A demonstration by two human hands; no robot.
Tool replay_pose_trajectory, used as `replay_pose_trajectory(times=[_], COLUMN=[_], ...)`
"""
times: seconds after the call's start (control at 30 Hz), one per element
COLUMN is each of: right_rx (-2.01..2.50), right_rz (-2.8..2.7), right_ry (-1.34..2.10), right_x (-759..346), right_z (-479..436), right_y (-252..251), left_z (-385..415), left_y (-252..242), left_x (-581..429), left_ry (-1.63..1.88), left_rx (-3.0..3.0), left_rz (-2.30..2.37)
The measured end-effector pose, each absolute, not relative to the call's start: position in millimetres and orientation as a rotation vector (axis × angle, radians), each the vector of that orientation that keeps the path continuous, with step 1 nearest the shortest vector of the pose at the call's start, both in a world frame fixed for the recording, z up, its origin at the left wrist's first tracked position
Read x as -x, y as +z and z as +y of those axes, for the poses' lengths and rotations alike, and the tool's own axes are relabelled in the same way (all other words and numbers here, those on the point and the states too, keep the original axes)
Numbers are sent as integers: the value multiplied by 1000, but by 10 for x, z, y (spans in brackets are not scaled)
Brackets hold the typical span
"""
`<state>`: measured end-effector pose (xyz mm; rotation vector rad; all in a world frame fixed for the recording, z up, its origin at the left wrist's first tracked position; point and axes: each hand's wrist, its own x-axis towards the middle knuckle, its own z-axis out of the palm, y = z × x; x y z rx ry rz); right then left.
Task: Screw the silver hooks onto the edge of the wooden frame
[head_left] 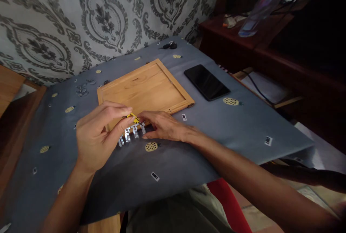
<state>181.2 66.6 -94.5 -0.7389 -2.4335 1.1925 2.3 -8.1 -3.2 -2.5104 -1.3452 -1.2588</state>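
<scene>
My left hand (98, 132) pinches a small yellow-and-black tool (133, 117) that looks like a screwdriver, slanting down toward the right. Its tip end is close to the rightmost of several shiny metal hooks (127, 135), which stand in a row at the near edge of a framed wooden panel (143, 81). Thumb and fingers of my right hand (166, 126) close around that rightmost metal hook (143, 128). The panel lies flat on the table, its near left corner covered by my left hand. Exactly how the tool's tip meets the hook is too small to tell.
A black phone (207, 82) lies right of the panel on the patterned grey-blue tablecloth (189, 157). Keys or a dark fob (169, 45) sit at the back. Small metal pieces (82, 89) lie left. A clear bottle (251, 23) stands on the dark furniture at right.
</scene>
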Motion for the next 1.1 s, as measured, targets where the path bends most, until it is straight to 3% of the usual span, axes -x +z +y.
replay_pose_trajectory(times=[0.53,1.1], right_rx=[752,744], right_rz=[-2422,-2416], right_ry=[1234,1197], right_x=[-1824,-1810], right_z=[669,664], right_y=[-923,-939], left_z=[-183,-149], left_y=[-14,-45], left_x=[-3,-53], left_ry=[-1344,-1198], left_rx=[2149,2293], left_rz=[-1577,-1490])
